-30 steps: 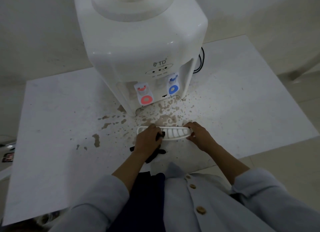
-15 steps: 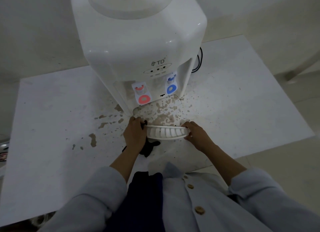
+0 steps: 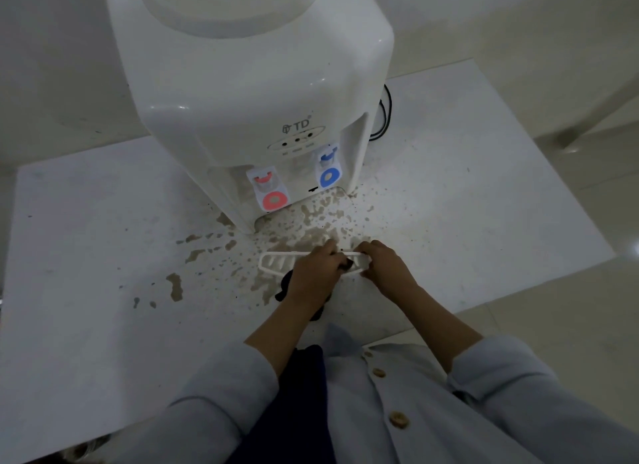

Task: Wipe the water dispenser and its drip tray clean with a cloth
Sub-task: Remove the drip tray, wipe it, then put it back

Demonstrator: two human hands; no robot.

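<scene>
A white water dispenser (image 3: 256,83) with a red tap and a blue tap stands at the back of the white table (image 3: 86,256). In front of it, just above the tabletop, is the white slotted drip tray (image 3: 273,263). My right hand (image 3: 385,266) grips the tray's right end. My left hand (image 3: 316,273) holds a dark cloth (image 3: 287,283) against the tray's middle and right part, covering it. Part of the cloth hangs below my left wrist.
Brown splashes and stains (image 3: 311,228) cover the table in front of the dispenser and to its left. A black cable (image 3: 383,117) loops behind the dispenser on the right. The table's front edge is close to my body.
My left hand with the cloth has slid from the tray's left end to its right part, next to my right hand. The tray's left end is uncovered now.
</scene>
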